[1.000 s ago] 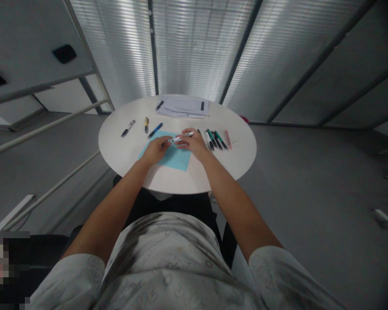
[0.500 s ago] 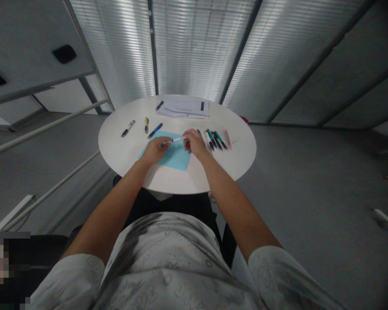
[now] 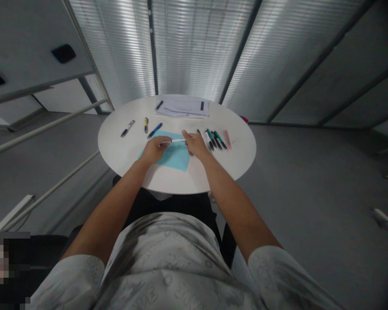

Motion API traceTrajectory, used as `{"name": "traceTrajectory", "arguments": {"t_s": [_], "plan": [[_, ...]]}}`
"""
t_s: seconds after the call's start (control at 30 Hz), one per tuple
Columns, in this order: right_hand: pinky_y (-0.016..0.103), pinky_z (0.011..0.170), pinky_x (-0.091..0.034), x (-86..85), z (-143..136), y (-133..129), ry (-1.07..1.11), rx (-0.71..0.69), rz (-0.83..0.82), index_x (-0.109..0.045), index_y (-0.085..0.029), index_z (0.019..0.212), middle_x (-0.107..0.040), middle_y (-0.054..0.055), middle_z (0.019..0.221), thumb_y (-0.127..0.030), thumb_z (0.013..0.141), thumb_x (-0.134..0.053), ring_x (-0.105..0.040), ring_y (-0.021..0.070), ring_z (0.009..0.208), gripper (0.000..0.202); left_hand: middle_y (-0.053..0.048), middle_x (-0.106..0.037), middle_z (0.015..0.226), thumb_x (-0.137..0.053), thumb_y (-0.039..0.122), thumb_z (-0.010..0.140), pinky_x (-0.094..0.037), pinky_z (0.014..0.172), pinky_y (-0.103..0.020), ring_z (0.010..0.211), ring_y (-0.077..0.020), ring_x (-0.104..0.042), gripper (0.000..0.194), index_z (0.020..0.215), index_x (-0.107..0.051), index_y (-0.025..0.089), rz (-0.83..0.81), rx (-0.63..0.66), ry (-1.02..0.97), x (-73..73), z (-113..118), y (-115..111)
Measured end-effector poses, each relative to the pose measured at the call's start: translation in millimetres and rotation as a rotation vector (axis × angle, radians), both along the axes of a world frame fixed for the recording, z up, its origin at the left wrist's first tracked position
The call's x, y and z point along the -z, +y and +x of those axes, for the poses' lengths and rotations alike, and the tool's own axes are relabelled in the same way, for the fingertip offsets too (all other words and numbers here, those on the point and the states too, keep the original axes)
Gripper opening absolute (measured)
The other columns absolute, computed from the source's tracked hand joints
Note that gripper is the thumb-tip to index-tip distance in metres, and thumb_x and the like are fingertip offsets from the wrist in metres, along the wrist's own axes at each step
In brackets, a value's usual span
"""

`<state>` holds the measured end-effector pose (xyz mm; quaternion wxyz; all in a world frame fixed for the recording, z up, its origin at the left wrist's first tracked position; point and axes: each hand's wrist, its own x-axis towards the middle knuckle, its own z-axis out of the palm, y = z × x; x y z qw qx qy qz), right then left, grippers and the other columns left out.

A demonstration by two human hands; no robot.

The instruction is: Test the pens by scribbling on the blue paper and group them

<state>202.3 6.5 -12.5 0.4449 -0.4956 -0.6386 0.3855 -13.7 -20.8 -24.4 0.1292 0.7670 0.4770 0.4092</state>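
Observation:
A slim white pen (image 3: 177, 140) with a dark end is held level between my two hands, above a light blue sheet (image 3: 176, 159). My left hand (image 3: 155, 148) is closed around its dark left end. The fingers of my right hand (image 3: 195, 144) are closed on the pen's right end, with the thumb lying along the top; the very tip is hidden. Just beyond my left hand a blue pen (image 3: 155, 130) lies at the sheet's upper corner. Several green, black and white pens (image 3: 216, 140) lie side by side to the right of my right hand.
The round white table (image 3: 113, 148) also holds a white-and-black pen (image 3: 127, 128), a yellow pen (image 3: 146, 125) and a pinkish-red stick (image 3: 228, 140). Stacked papers (image 3: 183, 107) with a dark pen (image 3: 159, 105) lie at the far edge. A metal rail (image 3: 48, 127) stands left.
My right thumb has straightened and risen along the pen, and the right fingers have shifted their grip. The left hand stays almost still on the pen.

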Motion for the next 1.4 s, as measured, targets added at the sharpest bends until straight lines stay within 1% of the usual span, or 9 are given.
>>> {"name": "traceTrajectory", "arguments": {"t_s": [0.1, 0.2, 0.37, 0.53, 0.63, 0.83, 1.0, 1.17, 1.4], "plan": [[0.018, 0.037, -0.032, -4.9, -3, -1, 0.166, -0.015, -0.034, -0.055, -0.023, 0.079, -0.056, -0.007, 0.051, -0.049, 0.095, -0.060, -0.050, 0.0087, 0.037, 0.031, -0.008, -0.080, 0.111, -0.061, 0.031, 0.092, -0.057, 0.099, -0.040, 0.105, -0.0245, -0.072, 0.028, 0.111, -0.080, 0.021, -0.015, -0.018, 0.001, -1.5, 1, 0], [0.017, 0.037, -0.030, -11.1, -6, -4, 0.231, 0.017, -0.089, -0.053, -0.025, 0.089, -0.056, -0.010, 0.051, -0.037, 0.090, -0.066, -0.049, 0.0089, 0.037, 0.017, -0.007, -0.081, 0.108, -0.063, 0.030, 0.091, -0.057, 0.099, -0.040, 0.104, -0.0243, -0.072, 0.026, 0.109, -0.080, 0.022, -0.022, -0.028, -0.005, -2.6, 1, -1], [0.018, 0.037, -0.029, -10.3, -4, -4, 0.176, -0.009, -0.076, -0.051, -0.024, 0.079, -0.052, -0.009, 0.048, -0.052, 0.092, -0.063, -0.044, 0.0088, 0.036, 0.032, -0.009, -0.080, 0.110, -0.062, 0.033, 0.092, -0.058, 0.097, -0.038, 0.103, -0.0247, -0.073, 0.027, 0.109, -0.080, 0.021, -0.026, -0.027, -0.046, -2.8, 2, -2], [0.017, 0.040, -0.030, -9.1, -4, 1, 0.243, 0.026, -0.061, -0.055, -0.024, 0.079, -0.052, -0.010, 0.054, -0.036, 0.086, -0.068, -0.044, 0.0073, 0.041, 0.019, -0.009, -0.080, 0.111, -0.060, 0.032, 0.093, -0.058, 0.097, -0.038, 0.103, -0.0244, -0.074, 0.028, 0.109, -0.080, 0.019, -0.028, -0.028, -0.083, -1.8, 1, -2], [0.018, 0.039, -0.028, -8.7, -4, 1, 0.208, 0.030, -0.056, -0.056, -0.025, 0.079, -0.044, -0.011, 0.046, -0.042, 0.087, -0.067, -0.039, 0.0085, 0.038, 0.022, -0.010, -0.080, 0.111, -0.060, 0.033, 0.093, -0.058, 0.097, -0.037, 0.102, -0.0245, -0.074, 0.029, 0.109, -0.080, 0.018, -0.033, -0.023, -0.092, -1.7, 0, -1], [0.017, 0.040, -0.027, -3.8, -5, 6, 0.218, 0.022, -0.074, -0.057, -0.024, 0.082, -0.048, -0.009, 0.054, -0.038, 0.085, -0.068, -0.042, 0.0080, 0.043, 0.017, -0.008, -0.080, 0.111, -0.060, 0.033, 0.094, -0.058, 0.096, -0.036, 0.104, -0.0233, -0.073, 0.029, 0.109, -0.080, 0.020, -0.034, -0.011, -0.076, -1.2, 0, -1], [0.019, 0.040, -0.027, -5.0, -4, 5, 0.196, 0.026, -0.051, -0.059, -0.023, 0.081, -0.044, -0.009, 0.053, -0.047, 0.088, -0.066, -0.040, 0.0079, 0.042, 0.026, -0.009, -0.080, 0.112, -0.061, 0.033, 0.094, -0.057, 0.098, -0.038, 0.104, -0.0248, -0.074, 0.028, 0.109, -0.081, 0.020, -0.033, -0.008, -0.077, 0.5, 1, 0], [0.019, 0.041, -0.027, -8.3, -3, 5, 0.239, -0.003, -0.077, -0.059, -0.023, 0.085, -0.050, -0.009, 0.059, -0.032, 0.084, -0.068, -0.044, 0.0074, 0.044, 0.013, -0.010, -0.080, 0.113, -0.060, 0.037, 0.094, -0.056, 0.102, -0.039, 0.106, -0.0258, -0.074, 0.032, 0.109, -0.082, 0.020, -0.039, 0.011, -0.105, -1.8, 1, -1], [0.021, 0.045, -0.029, -3.0, -2, 6, 0.175, 0.020, -0.003, -0.053, -0.023, 0.077, -0.041, -0.010, 0.049, -0.049, 0.091, -0.068, -0.039, 0.0087, 0.044, 0.033, -0.010, -0.081, 0.113, -0.061, 0.038, 0.093, -0.056, 0.101, -0.038, 0.104, -0.0256, -0.074, 0.031, 0.109, -0.082, 0.020, -0.029, 0.008, -0.120, -2.7, 1, -2]]}}
